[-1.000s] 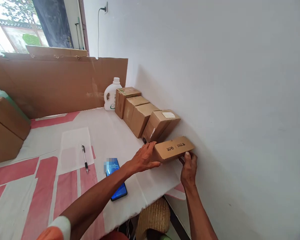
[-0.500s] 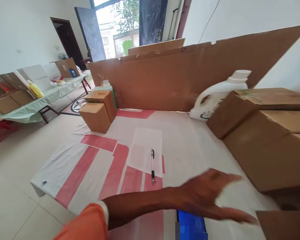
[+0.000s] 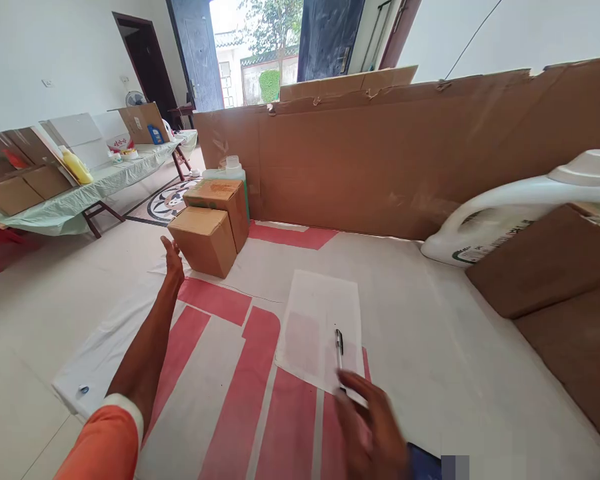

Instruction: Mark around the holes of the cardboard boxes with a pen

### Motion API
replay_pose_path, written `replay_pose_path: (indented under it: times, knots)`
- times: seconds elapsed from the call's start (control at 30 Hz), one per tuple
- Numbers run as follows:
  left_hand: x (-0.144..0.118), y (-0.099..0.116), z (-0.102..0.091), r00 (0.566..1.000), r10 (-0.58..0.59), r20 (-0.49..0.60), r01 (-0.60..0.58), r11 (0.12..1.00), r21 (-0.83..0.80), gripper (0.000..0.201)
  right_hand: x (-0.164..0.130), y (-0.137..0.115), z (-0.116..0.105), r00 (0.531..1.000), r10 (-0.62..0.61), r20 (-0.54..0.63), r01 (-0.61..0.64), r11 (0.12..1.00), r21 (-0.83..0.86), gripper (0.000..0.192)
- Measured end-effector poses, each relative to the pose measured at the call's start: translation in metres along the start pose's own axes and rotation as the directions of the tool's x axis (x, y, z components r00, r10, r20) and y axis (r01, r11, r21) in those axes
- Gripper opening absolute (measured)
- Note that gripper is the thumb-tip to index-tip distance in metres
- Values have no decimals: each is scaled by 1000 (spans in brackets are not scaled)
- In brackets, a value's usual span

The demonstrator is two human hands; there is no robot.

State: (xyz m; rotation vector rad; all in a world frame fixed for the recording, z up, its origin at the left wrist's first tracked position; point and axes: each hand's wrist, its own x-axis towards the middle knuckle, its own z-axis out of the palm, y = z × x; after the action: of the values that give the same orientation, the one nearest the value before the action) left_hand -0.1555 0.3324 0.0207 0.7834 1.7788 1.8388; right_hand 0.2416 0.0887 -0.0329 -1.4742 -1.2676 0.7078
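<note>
The left hand (image 3: 173,261) is spread and empty beside the front box (image 3: 203,240) on the covered table (image 3: 425,333), palm apparently turned in to suit the box's upright side, while the blurred right hand (image 3: 373,427) half-curls over the pen (image 3: 339,342), any hold unclear

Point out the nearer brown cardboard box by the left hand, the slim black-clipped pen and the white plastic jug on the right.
Nearer brown cardboard box (image 3: 201,249), head view: front face.
Slim black-clipped pen (image 3: 339,344), head view: far end.
White plastic jug (image 3: 519,202), head view: body.
</note>
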Motion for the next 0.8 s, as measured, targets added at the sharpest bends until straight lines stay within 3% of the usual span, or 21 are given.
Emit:
replay_pose_path:
  times: [0.1,0.17,0.23,0.3,0.47,0.57,0.67,0.8]
  knots:
    - [10,-24,1,988,-93,127,100,994,-44,105,41,-31,79,957,36,287,-84,984,158,49]
    - [5,-36,0,978,-112,179,124,991,-57,105,69,-45,122,915,23,402,-106,977,186,69]
    - [-9,-46,-2,969,-111,220,127,990,-60,101,91,-52,150,881,49,470,-163,965,206,86]
    - [-35,-55,-4,956,-99,275,119,991,-57,99,106,-51,164,879,68,472,-191,957,218,94]
    - [-129,-72,-4,879,-66,473,89,996,-27,94,98,-29,164,897,96,431,-211,951,227,86]
    - [-162,-75,0,865,-64,497,70,998,6,90,87,-16,150,928,124,352,-211,952,221,89]
    - [-155,-70,4,921,-43,386,27,999,47,86,99,-13,128,967,139,213,-185,959,216,89]
    - [-121,-64,12,959,-6,284,-23,995,101,76,149,-15,107,984,144,109,-164,966,202,93]
